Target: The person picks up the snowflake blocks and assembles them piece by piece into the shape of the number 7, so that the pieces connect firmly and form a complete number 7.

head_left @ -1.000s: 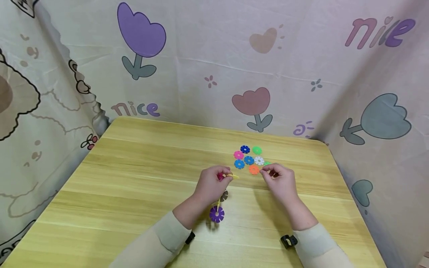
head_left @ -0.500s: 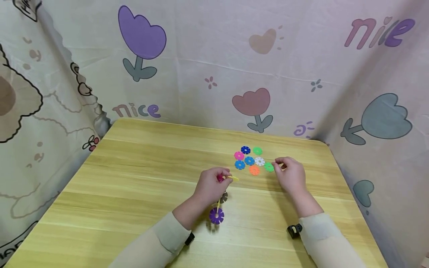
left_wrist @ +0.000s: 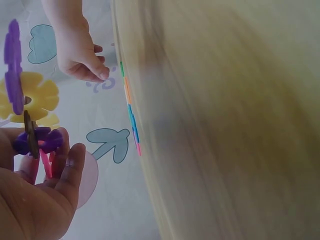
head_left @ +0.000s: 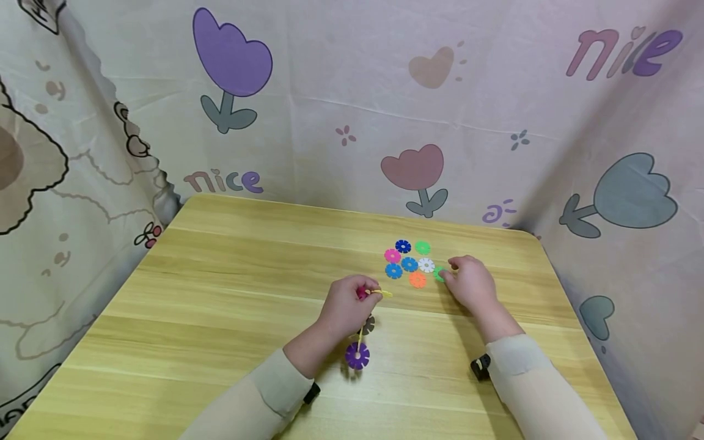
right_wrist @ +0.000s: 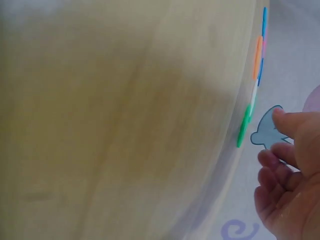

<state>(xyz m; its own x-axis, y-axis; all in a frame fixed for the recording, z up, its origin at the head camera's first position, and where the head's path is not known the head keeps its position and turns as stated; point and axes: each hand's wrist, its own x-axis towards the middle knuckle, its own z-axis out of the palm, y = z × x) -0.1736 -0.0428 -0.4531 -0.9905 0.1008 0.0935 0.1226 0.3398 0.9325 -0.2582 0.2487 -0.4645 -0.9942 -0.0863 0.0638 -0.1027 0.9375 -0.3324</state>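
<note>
My left hand (head_left: 346,302) grips a cluster of linked plastic snowflake discs above the table. A purple disc (head_left: 352,359) hangs at its lower end, below a brown disc (head_left: 370,325). The left wrist view also shows a yellow disc (left_wrist: 44,90), and a pink disc (left_wrist: 46,164) between the fingers. My right hand (head_left: 472,285) hovers at the right of the loose discs, thumb and fingers apart and holding nothing. Its thumb overlaps the nearest green disc (head_left: 437,274) in the head view. From the right wrist, that green disc (right_wrist: 243,127) lies flat just beyond the thumb tip.
Loose discs lie in a group on the wooden table (head_left: 231,293): an orange disc (head_left: 417,283), a white disc (head_left: 431,268), a pink disc (head_left: 389,259), a dark blue disc (head_left: 399,250), two lighter blue ones and another green disc (head_left: 422,251). A patterned curtain (head_left: 324,73) surrounds the table.
My right hand has moved right from beside the orange disc to the green disc at the edge, then slightly back left, its thumb and fingers spreading. The left hand stays almost still with its discs.
</note>
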